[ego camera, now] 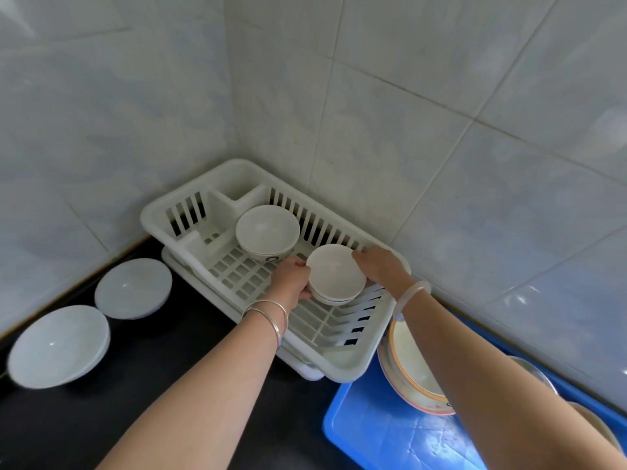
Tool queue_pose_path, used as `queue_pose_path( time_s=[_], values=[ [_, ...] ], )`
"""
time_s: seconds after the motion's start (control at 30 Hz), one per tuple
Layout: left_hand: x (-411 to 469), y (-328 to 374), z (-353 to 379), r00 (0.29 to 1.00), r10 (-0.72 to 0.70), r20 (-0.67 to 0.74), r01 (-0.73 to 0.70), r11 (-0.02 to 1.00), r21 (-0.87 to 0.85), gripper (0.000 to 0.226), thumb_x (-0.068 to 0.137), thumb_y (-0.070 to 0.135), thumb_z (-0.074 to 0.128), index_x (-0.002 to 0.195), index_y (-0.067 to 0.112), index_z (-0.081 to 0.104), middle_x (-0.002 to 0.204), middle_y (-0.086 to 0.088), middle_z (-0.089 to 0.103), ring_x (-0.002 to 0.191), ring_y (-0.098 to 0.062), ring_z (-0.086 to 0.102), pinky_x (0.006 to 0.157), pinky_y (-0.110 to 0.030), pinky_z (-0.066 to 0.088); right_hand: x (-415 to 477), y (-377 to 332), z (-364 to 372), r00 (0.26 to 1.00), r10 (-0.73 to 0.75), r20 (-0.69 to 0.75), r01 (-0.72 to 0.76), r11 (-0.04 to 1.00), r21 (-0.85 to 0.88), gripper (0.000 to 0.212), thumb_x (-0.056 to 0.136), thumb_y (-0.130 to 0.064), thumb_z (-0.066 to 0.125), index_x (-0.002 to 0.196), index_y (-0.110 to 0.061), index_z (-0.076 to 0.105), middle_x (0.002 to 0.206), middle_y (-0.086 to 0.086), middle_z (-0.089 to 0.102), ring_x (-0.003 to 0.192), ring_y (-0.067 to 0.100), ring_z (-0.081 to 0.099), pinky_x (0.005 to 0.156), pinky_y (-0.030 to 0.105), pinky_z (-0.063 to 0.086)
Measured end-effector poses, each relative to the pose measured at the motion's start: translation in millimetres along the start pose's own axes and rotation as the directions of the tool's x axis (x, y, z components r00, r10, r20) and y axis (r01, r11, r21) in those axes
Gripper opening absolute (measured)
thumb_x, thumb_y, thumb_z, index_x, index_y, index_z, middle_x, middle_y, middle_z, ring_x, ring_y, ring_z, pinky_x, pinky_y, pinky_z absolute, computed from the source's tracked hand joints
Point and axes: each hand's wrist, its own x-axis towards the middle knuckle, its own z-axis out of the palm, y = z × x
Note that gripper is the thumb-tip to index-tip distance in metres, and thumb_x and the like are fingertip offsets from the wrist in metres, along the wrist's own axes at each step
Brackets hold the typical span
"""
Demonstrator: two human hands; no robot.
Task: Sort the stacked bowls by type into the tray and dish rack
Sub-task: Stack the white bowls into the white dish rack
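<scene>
Left hand (292, 280) grips the left side of a small bowl stack (336, 274), fingers curled round it. Right hand (380, 266) clasps the opposite rim. Stack is low inside the dish rack (151, 217); contact with its floor cannot be told. Second bowl stack (268, 230) stands just beside. Orange-rimmed bowls (409, 364) occupy the blue tray (366, 435). Two pale dishes (134, 288) lie on the black counter (68, 429).

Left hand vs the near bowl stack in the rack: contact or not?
Touching. The head view shows the left hand gripping the near bowl stack on its left side, fingers curled at the rim and thumb against the lower bowl, with no gap.
</scene>
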Motion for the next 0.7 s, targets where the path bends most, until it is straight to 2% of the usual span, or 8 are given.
queue_pose_path(
  time_s=[0.07,0.13,0.17,0.3,0.4,0.5,0.63,0.7],
  values=[
    [1.7,-0.6,-0.7,0.999,-0.012,0.038,0.012,1.0,0.003,0.025,0.092,0.003,0.045,0.115,0.007,0.052,0.129,-0.019,0.052,0.114,-0.041,0.054,0.081,-0.05,0.054,3.3,2.3,-0.2,1.0,-0.001,-0.027,0.0,0.999,-0.052,0.04,0.097,-0.031,0.036,0.103,-0.001,0.062,0.085,0.013,0.068,0.08,0.03,0.066,0.083,0.038,0.053],
    [2.0,-1.5,-1.6,0.997,-0.021,0.073,0.02,1.0,0.008,0.031,0.092,0.003,0.045,0.123,0.005,0.051,0.13,-0.019,0.051,0.116,-0.039,0.053,0.083,-0.049,0.054,5.3,2.6,-1.4,0.996,-0.016,-0.09,0.005,0.993,-0.122,0.033,0.095,-0.031,0.038,0.093,-0.006,0.059,0.067,0.002,0.053,0.062,0.018,0.053,0.069,0.033,0.045],
    [1.8,-1.8,-2.1,0.997,-0.02,0.076,0.019,1.0,0.011,0.033,0.092,0.002,0.045,0.124,0.004,0.051,0.13,-0.019,0.05,0.117,-0.039,0.053,0.083,-0.048,0.054,5.5,2.3,-2.2,0.993,-0.022,-0.115,0.005,0.989,-0.146,0.028,0.095,-0.031,0.039,0.089,-0.009,0.055,0.065,-0.001,0.047,0.058,0.015,0.046,0.066,0.032,0.04],
    [0.6,-2.6,-2.3,0.997,0.002,0.071,-0.005,0.999,0.039,0.035,0.092,0.001,0.046,0.126,0.004,0.052,0.13,-0.019,0.052,0.115,-0.039,0.054,0.084,-0.047,0.054,1.7,4.1,-1.1,0.993,-0.076,-0.09,0.05,0.964,-0.26,0.023,0.096,-0.03,0.037,0.087,-0.012,0.049,0.065,-0.001,0.045,0.062,0.018,0.046,0.065,0.03,0.037],
    [-2.6,-1.6,-2.5,0.996,0.013,0.086,-0.019,0.997,0.071,0.035,0.091,-0.001,0.046,0.126,0.003,0.052,0.129,-0.018,0.053,0.117,-0.038,0.053,0.086,-0.046,0.053,-2.7,9.5,3.5,0.988,-0.122,-0.093,0.088,0.949,-0.303,0.028,0.096,-0.028,0.035,0.092,-0.009,0.055,0.076,0.005,0.055,0.07,0.022,0.049,0.067,0.03,0.038],
    [-5.8,-2.6,-3.1,0.994,0.027,0.102,-0.039,0.993,0.116,0.037,0.092,0.001,0.044,0.127,0.005,0.053,0.127,-0.017,0.055,0.117,-0.036,0.053,0.088,-0.042,0.052,-8.3,12.6,8.4,0.977,-0.169,-0.131,0.115,0.934,-0.339,0.036,0.098,-0.029,0.034,0.108,-0.006,0.06,0.097,0.011,0.065,0.079,0.023,0.053,0.071,0.031,0.041],
    [-13.0,-1.5,-5.8,0.99,0.1,0.102,-0.122,0.963,0.239,0.036,0.092,0.006,0.042,0.125,0.004,0.055,0.106,-0.013,0.055,0.099,-0.028,0.053,0.09,-0.041,0.047,-20.4,15.1,11.3,0.959,-0.204,-0.197,0.137,0.942,-0.307,0.035,0.098,-0.027,0.036,0.116,-0.008,0.059,0.108,0.012,0.066,0.096,0.026,0.061,0.077,0.03,0.042],
    [-19.8,1.2,-9.7,0.981,0.163,0.106,-0.188,0.936,0.299,0.031,0.092,0.01,0.042,0.116,0.012,0.061,0.098,-0.008,0.056,0.093,-0.024,0.052,0.091,-0.038,0.046,-29.0,15.8,10.9,0.949,-0.215,-0.229,0.158,0.957,-0.244,0.035,0.097,-0.024,0.037,0.121,-0.008,0.058,0.111,0.013,0.066,0.099,0.026,0.061,0.076,0.027,0.038]
  ],
)
